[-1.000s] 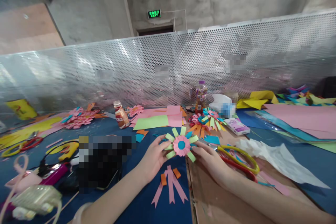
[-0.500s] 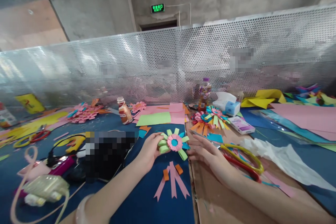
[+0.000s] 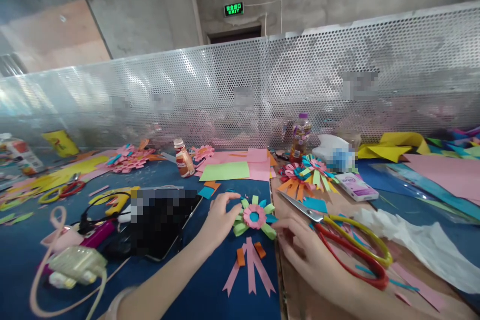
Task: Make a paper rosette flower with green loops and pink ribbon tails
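Resting on the blue table cover (image 3: 210,290), the paper flower (image 3: 255,217) lies between the two hands: a pink rosette with a blue centre, ringed by green loops and a few blue ones. The left hand (image 3: 217,220) sits at its left edge with fingers loosely curled, the fingertips (image 3: 235,196) touching the green loops on that side; it is half open, pressing rather than clamping. The right hand (image 3: 302,245) lies just right of and a little nearer than the flower, fingers spread and low over the brown board (image 3: 300,300); whether its fingertips touch the flower's petals I cannot tell, since that hand is blurred, and it holds nothing that I can see.

Just on the near side of the flower lie pink paper strips (image 3: 250,272) fanned out, with two small orange pieces (image 3: 241,257) among them. Right of the right hand, scissors (image 3: 345,240) with red and yellow handles rest on the board, blades pointing away toward the left. Beyond them sit more finished paper flowers (image 3: 305,172) and a small white box (image 3: 355,186). Left of the left hand is a dark tablet (image 3: 165,225), partly pixelated. Farther off, past the flower, lie green and pink sheets (image 3: 240,167) and a small bottle (image 3: 184,159).
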A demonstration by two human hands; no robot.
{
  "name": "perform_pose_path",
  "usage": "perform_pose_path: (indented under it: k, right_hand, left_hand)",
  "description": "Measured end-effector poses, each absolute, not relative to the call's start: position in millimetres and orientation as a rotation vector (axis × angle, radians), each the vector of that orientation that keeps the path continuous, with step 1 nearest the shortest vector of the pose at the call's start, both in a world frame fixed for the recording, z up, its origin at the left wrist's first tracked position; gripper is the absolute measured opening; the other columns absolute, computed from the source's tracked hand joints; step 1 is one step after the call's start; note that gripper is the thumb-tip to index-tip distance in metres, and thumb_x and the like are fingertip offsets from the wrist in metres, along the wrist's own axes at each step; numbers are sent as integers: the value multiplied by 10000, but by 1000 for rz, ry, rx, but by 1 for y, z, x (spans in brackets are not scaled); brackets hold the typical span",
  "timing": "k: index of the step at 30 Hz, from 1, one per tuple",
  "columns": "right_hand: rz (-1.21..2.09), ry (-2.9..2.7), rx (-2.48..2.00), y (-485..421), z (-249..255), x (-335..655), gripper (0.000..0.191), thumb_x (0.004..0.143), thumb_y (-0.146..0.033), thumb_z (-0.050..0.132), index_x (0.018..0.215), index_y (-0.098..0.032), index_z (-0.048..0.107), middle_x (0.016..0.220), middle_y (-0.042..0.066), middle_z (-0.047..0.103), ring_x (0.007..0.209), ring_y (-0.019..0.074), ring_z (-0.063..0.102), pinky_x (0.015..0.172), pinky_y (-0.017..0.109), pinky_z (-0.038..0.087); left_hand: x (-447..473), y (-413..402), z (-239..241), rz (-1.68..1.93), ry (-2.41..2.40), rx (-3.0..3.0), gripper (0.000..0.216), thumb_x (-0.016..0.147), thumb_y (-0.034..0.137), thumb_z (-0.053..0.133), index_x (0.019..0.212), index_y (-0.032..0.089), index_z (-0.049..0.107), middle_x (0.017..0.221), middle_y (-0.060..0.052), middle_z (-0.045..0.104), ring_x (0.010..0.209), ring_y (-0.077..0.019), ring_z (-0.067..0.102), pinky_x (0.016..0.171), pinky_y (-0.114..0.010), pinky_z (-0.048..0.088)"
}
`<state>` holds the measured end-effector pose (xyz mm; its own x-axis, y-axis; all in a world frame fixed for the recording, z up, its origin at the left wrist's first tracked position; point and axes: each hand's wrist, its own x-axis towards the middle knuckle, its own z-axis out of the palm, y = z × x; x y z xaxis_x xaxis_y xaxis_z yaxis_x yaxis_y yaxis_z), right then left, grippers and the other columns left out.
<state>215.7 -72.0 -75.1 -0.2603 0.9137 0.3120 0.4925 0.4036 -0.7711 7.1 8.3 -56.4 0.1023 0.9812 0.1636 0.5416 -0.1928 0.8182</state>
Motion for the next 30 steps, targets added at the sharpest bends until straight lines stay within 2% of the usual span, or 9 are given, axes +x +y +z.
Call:
perform_pose_path:
  k: [5, 9, 12, 15, 18, 22, 25, 29, 30]
  right_hand:
    - [459, -2216, -1040, -81, -74, 213, 327, 854, -81, 377, 1128, -226, 481, 1116, 89, 534, 1047, 192, 530, 886, 329, 472]
    - [304, -2405, -934, -83, -78, 213, 352, 834, -66, 415, 1147, -211, 484, 1113, 93, 559, 1023, 214, 540, 854, 344, 499]
    - [266, -2419, -902, -84, -80, 213, 343, 842, -74, 424, 1152, -209, 482, 1123, 95, 555, 1017, 217, 542, 836, 348, 510]
    - [285, -2404, -921, -84, -80, 213, 328, 868, -86, 395, 1154, -222, 478, 1123, 91, 549, 1021, 211, 537, 837, 355, 510]
    - [305, -2408, -922, -84, -79, 213, 323, 877, -85, 376, 1150, -223, 479, 1129, 90, 541, 1028, 211, 528, 848, 363, 505]
    - [333, -2410, -924, -85, -80, 212, 320, 879, -85, 373, 1146, -222, 483, 1125, 88, 537, 1027, 208, 518, 854, 362, 497]
    - [361, -2398, -946, -84, -81, 212, 305, 876, -92, 389, 1131, -224, 492, 1113, 81, 536, 1030, 205, 511, 858, 360, 491]
    - [360, -2391, -935, -82, -82, 213, 296, 875, -99, 402, 1130, -216, 494, 1114, 82, 535, 1025, 206, 502, 855, 359, 484]
    - [357, -2391, -931, -82, -82, 213, 296, 874, -97, 400, 1128, -214, 497, 1106, 82, 538, 1017, 205, 503, 855, 362, 482]
  left_hand:
    - [-3, 17, -54, 822, 1492, 2329, 157, 784, 261, 538, 849, 217, 673, 955, -68, 662, 961, -250, 565, 894, -351, 388]
    - [-25, 37, -47, 756, 1743, 2483, 216, 837, 246, 463, 936, 188, 646, 970, -77, 668, 938, -237, 584, 841, -322, 424]
    - [-48, 55, -36, 726, 1955, 2452, 222, 843, 235, 450, 940, 182, 643, 994, -85, 656, 974, -241, 571, 885, -326, 405]
    - [-78, 74, -26, 716, 2313, 2286, 317, 866, 251, 399, 1096, 126, 577, 1145, -172, 575, 1105, -301, 502, 948, -406, 358]
    - [-111, 93, -24, 620, 2664, 1965, 395, 866, 268, 378, 1166, 56, 522, 1183, -291, 513, 1135, -408, 467, 879, -545, 356]
    - [-142, 114, -35, 378, 2791, 1617, 355, 822, 369, 506, 999, 89, 634, 1100, -266, 588, 1059, -415, 531, 812, -546, 395]
    - [-153, 125, -45, 344, 2865, 1432, 440, 831, 451, 513, 1075, 98, 608, 1236, -213, 522, 1158, -362, 467, 897, -537, 361]
    - [-164, 133, -49, 439, 2893, 1261, 490, 815, 446, 543, 1084, 40, 598, 1307, -279, 420, 1212, -422, 383, 879, -545, 364]
    - [-168, 133, -49, 476, 2885, 1229, 477, 811, 434, 558, 1089, 49, 594, 1312, -264, 421, 1214, -411, 384, 883, -540, 372]
